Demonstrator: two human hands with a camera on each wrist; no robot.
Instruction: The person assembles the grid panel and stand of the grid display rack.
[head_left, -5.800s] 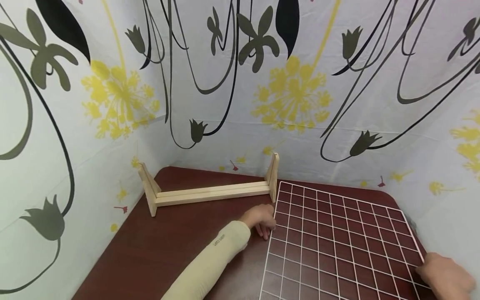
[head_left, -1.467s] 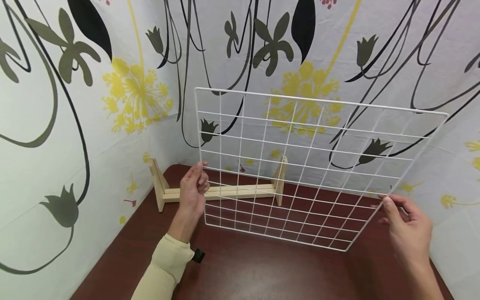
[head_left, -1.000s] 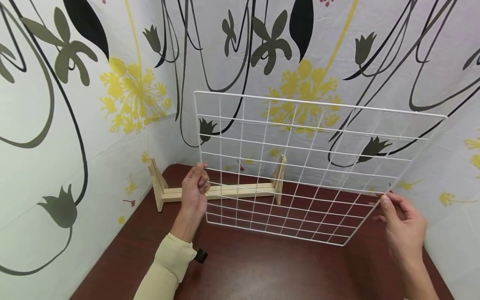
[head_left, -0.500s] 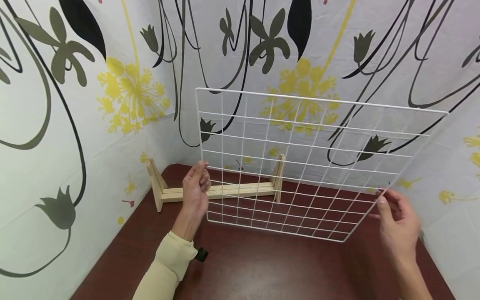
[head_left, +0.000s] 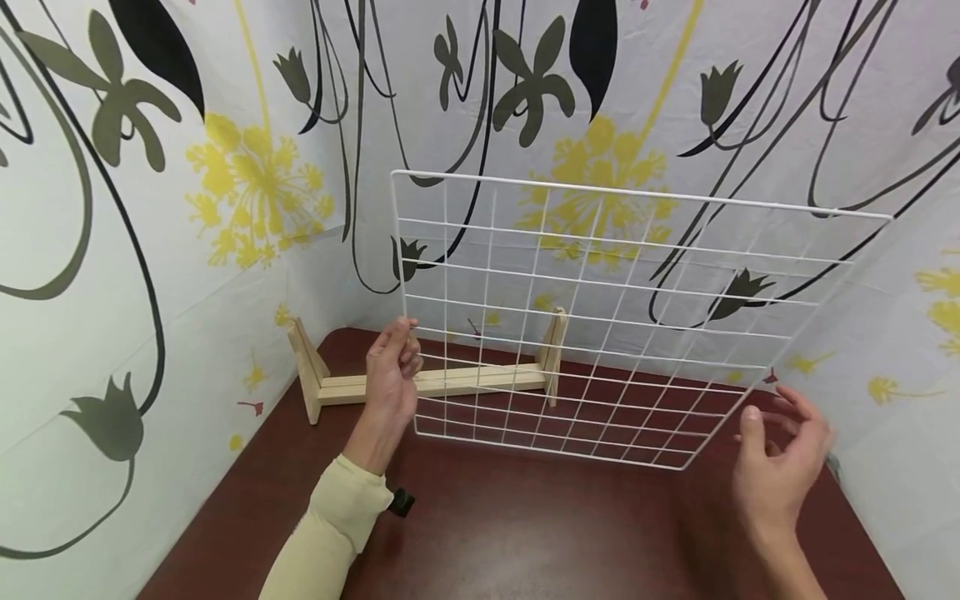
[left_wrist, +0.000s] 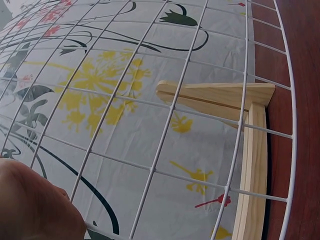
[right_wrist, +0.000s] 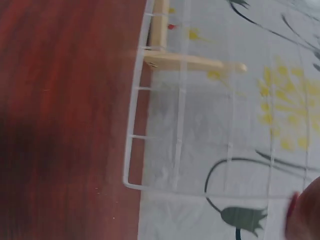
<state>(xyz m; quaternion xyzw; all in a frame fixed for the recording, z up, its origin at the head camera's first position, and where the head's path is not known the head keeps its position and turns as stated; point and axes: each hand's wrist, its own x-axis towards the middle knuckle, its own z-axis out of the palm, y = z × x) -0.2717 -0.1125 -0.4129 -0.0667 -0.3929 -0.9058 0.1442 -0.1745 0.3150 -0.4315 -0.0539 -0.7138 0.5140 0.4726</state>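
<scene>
A white wire grid panel (head_left: pixel 637 195) stands tilted in the air above the dark red table (head_left: pixel 525 533). My left hand (head_left: pixel 405 342) pinches its left edge about halfway up. My right hand (head_left: pixel 772 417) hovers just off the panel's lower right edge, fingers spread and holding nothing. Behind the panel a long wooden stand (head_left: pixel 341 388) with two upright end pieces lies on the table by the back wall. The left wrist view looks through the grid (left_wrist: pixel 172 107) at the stand (left_wrist: pixel 252 165). In the blurred right wrist view the grid corner (right_wrist: pixel 132 137) and the stand (right_wrist: pixel 185 61) show.
Patterned cloth walls (head_left: pixel 150 250) close in the table on the left, back and right. A small black piece (head_left: pixel 401 502) shows at my left cuff. Bare tabletop (right_wrist: pixel 65 125) lies in front of the panel.
The panel lay flat on the table at first and was lifted upright by both hands. In the last half second my right hand let go of the right edge and dropped back, fingers spreading.
</scene>
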